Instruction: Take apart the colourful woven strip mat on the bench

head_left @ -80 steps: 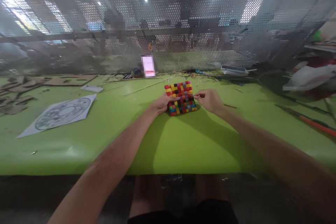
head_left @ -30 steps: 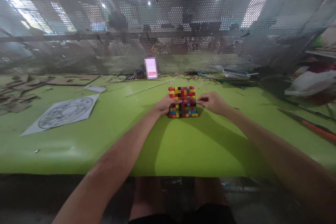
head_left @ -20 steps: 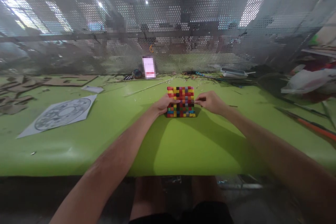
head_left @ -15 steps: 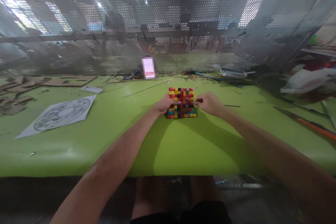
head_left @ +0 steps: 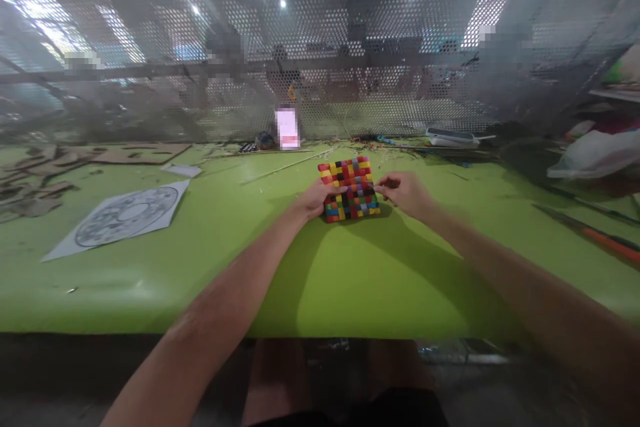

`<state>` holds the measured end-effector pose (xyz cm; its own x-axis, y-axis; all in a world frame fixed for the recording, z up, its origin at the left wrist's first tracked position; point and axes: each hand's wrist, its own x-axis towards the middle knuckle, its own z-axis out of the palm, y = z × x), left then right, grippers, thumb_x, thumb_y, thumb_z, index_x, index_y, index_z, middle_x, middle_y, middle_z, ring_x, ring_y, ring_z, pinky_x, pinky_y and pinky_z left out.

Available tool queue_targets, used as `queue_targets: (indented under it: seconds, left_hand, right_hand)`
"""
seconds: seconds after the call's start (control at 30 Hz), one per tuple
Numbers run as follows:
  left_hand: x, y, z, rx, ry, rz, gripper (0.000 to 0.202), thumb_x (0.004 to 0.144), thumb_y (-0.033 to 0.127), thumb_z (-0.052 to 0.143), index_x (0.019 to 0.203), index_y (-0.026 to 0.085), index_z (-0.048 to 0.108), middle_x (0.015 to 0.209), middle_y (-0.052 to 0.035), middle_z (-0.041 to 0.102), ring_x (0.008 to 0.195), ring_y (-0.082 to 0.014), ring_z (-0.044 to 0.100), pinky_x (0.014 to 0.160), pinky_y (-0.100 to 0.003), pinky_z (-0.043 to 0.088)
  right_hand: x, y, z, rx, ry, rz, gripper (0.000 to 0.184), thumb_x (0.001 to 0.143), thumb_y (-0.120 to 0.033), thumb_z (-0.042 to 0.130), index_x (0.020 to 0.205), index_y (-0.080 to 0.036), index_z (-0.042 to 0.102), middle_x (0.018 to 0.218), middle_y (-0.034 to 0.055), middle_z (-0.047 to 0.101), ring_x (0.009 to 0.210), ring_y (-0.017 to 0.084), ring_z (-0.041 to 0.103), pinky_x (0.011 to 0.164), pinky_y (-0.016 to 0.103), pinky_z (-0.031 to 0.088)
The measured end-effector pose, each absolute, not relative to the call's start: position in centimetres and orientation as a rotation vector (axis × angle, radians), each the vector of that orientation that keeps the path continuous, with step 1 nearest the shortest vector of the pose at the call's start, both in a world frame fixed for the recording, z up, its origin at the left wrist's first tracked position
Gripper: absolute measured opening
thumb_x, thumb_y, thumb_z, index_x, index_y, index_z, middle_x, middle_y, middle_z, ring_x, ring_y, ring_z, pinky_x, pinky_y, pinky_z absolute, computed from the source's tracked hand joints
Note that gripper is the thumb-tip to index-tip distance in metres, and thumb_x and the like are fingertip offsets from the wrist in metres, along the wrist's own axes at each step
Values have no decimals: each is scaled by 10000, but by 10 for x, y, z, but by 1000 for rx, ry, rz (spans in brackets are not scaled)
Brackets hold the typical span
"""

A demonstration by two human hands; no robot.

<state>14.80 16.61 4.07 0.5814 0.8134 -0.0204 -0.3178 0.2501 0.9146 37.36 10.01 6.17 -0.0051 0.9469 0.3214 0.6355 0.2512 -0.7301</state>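
A small woven mat of many-coloured squares [head_left: 351,187] lies on the green table [head_left: 350,273], far out in front of me. My left hand [head_left: 314,198] rests on the mat's left edge, fingers curled over it and holding it down. My right hand [head_left: 404,191] is at the mat's right edge, thumb and fingers pinched together on something thin that I cannot make out. Both forearms stretch forward across the table.
A printed sheet with a round pattern [head_left: 123,217] lies at the left, cardboard pieces [head_left: 135,152] beyond it. A thin stick [head_left: 287,165], a white device [head_left: 453,137], an orange-handled tool [head_left: 607,243] and a perforated metal screen [head_left: 320,47] ring the far side.
The mat has turned slightly, its right side now tilted a little away. Both hands stay at its edges; the right hand keeps pinching at the right side.
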Motion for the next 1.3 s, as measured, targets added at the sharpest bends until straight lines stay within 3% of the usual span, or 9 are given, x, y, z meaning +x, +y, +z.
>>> queue_targets:
  seconds: [0.13, 0.33, 0.5, 0.7, 0.87, 1.1, 1.3]
  left_hand:
    - [148, 165, 40, 1033, 616, 815, 484, 768, 40, 775, 1234, 146, 701, 1117, -186, 794, 1040, -339, 775, 992, -622, 587]
    - [147, 163, 43, 1011, 657, 808, 445, 746, 15, 765, 1171, 138, 722, 1071, -181, 803, 1027, -346, 778, 974, -615, 602]
    - [150, 157, 49, 1040, 699, 872, 383, 711, 12, 790, 1075, 123, 743, 1056, -169, 807, 1052, -339, 770, 1000, -584, 601]
    - [151, 154, 48, 1099, 610, 876, 444, 631, 79, 889, 1049, 141, 752, 1053, -156, 809, 1072, -356, 761, 1014, -606, 584]
    - [155, 149, 54, 1106, 651, 919, 336, 631, 86, 892, 935, 135, 755, 998, -151, 813, 1064, -360, 760, 1019, -607, 575]
    - [164, 150, 50, 1074, 693, 1004, 353, 612, 105, 906, 917, 148, 734, 1034, -144, 807, 1081, -341, 753, 1015, -568, 585]
    - [172, 149, 48, 1123, 802, 1107, 340, 643, 144, 896, 939, 179, 733, 1109, -131, 796, 1106, -330, 742, 990, -526, 601]
  right_hand:
    - [372, 100, 63, -1454, -1759, 470, 180, 770, -322, 702, 685, -165, 683, 598, 31, 627, 543, 130, 493, 541, 285, 370]
    - [371, 97, 67, -1446, -1685, 756, 255, 751, -407, 737, 708, -163, 677, 548, 13, 604, 444, 95, 423, 454, 259, 319]
    - [364, 92, 72, -1392, -1717, 651, 239, 759, -388, 723, 718, -155, 691, 570, 19, 615, 471, 96, 436, 476, 260, 326]
    - [359, 88, 76, -1342, -1759, 587, 264, 780, -413, 719, 728, -154, 699, 588, 24, 609, 532, 121, 471, 527, 283, 362]
    - [356, 86, 78, -1337, -1815, 530, 273, 814, -416, 699, 724, -158, 693, 618, 34, 617, 574, 139, 486, 567, 300, 372]
    - [347, 79, 78, -1429, -1890, 110, 164, 860, -246, 607, 712, -177, 629, 668, 53, 638, 609, 159, 484, 628, 318, 335]
    - [337, 73, 72, -1560, -1914, -199, 185, 897, -198, 533, 719, -189, 582, 691, 68, 620, 623, 173, 449, 617, 318, 275]
